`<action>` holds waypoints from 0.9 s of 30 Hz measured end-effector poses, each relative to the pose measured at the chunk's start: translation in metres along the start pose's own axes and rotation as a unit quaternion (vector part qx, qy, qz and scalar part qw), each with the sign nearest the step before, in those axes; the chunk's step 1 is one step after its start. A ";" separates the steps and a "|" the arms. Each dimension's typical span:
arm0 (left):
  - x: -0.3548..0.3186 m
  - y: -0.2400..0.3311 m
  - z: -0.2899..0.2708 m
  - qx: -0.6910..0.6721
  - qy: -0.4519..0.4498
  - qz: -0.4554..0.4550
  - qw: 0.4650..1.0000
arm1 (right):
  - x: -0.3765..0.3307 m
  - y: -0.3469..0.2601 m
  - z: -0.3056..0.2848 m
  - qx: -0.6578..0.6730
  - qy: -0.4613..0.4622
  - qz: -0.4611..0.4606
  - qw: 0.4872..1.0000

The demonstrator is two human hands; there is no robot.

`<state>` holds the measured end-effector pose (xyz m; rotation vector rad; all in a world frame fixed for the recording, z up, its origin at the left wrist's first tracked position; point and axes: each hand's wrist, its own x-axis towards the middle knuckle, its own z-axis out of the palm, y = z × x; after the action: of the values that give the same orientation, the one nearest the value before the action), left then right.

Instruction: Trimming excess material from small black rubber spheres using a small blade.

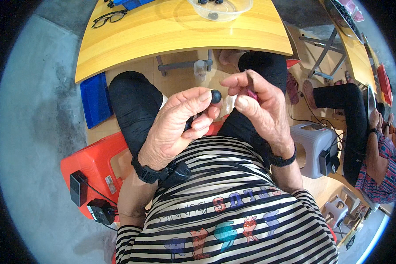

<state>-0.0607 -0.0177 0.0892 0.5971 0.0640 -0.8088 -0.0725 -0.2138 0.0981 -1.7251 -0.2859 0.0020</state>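
My left hand (pixel 174 121) is closed, pinching a round black ball-shaped piece (pixel 216 96) between thumb and forefinger. Something dark also shows between its curled lower fingers, too shaded to name. Just to the right, my right hand (pixel 268 112) grips a small, thin dark tool with a reddish-pink part (pixel 251 88), which looks like a little blade; its far end is partly covered by the fingers. A narrow gap separates the tool from the black piece. Both hands are held over my lap, in front of the table's near edge.
On the yellow wooden table (pixel 180 37) are a clear plastic bowl (pixel 237 15) with black pieces, eyeglasses (pixel 109 19) and a blue container (pixel 134 3). A blue bin (pixel 96 103) stands left, near a red stool (pixel 90 160). At right are a grey stool (pixel 310 143), cables and another person.
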 end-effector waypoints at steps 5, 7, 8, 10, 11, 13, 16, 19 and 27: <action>0.000 0.000 -0.001 -0.010 -0.008 -0.001 1.000 | -0.013 0.001 -0.004 -0.106 -0.030 -0.050 0.993; 0.000 0.000 0.001 -0.007 0.000 0.000 1.000 | -0.015 0.000 -0.001 -0.125 -0.010 -0.078 0.989; 0.000 0.000 0.001 -0.006 -0.001 -0.001 1.000 | -0.015 0.000 0.001 -0.143 0.008 -0.106 0.984; 0.000 0.000 0.002 -0.011 0.002 -0.001 1.000 | -0.016 -0.005 0.002 -0.159 0.007 -0.122 0.980; 0.000 0.000 0.002 -0.011 0.002 -0.001 1.000 | -0.016 -0.006 0.003 -0.175 0.004 -0.138 0.975; 0.000 -0.001 0.002 -0.011 0.004 0.004 1.000 | -0.015 -0.005 0.004 -0.186 0.006 -0.153 0.971; 0.000 -0.001 0.000 -0.012 0.002 0.002 1.000 | -0.013 -0.007 0.006 -0.206 0.008 -0.172 0.963; 0.000 -0.001 0.000 -0.007 0.001 0.004 1.000 | -0.012 -0.007 0.007 -0.224 0.008 -0.179 0.958; -0.001 -0.001 0.000 -0.004 0.002 0.000 1.000 | -0.009 -0.006 0.010 -0.226 0.020 -0.182 0.957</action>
<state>-0.0621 -0.0178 0.0890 0.5912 0.0705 -0.8062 -0.0842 -0.2055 0.1007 -2.0966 -0.6087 -0.3952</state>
